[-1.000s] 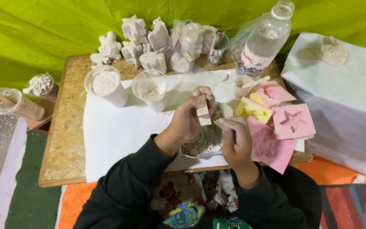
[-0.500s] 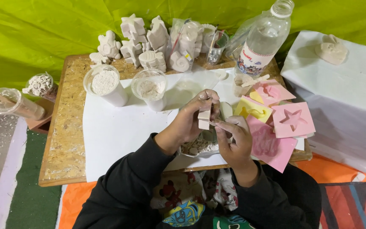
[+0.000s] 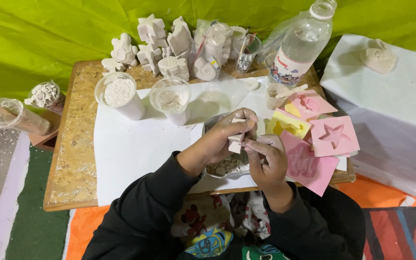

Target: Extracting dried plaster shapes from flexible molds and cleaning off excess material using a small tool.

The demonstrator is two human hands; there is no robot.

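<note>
The left hand (image 3: 227, 132) pinches a small white plaster piece (image 3: 237, 140) above a bowl (image 3: 225, 166) at the desk's (image 3: 75, 159) near edge, so scraps drop in; the right hand's (image 3: 268, 156) grip works its edge.

Left hand (image 3: 229, 132) grips a small white plaster piece (image 3: 237, 139) above a bowl of plaster scraps (image 3: 222, 167); right hand (image 3: 268, 156) touches the piece's lower edge with its fingertips. White paper sheet (image 3: 136, 144) covers the chipboard table (image 3: 75, 144). Two cups of white powder (image 3: 120, 94) stand behind. Pink star mold (image 3: 334, 136) lies just right, clear plastic bottle (image 3: 302, 43) beyond.
</note>
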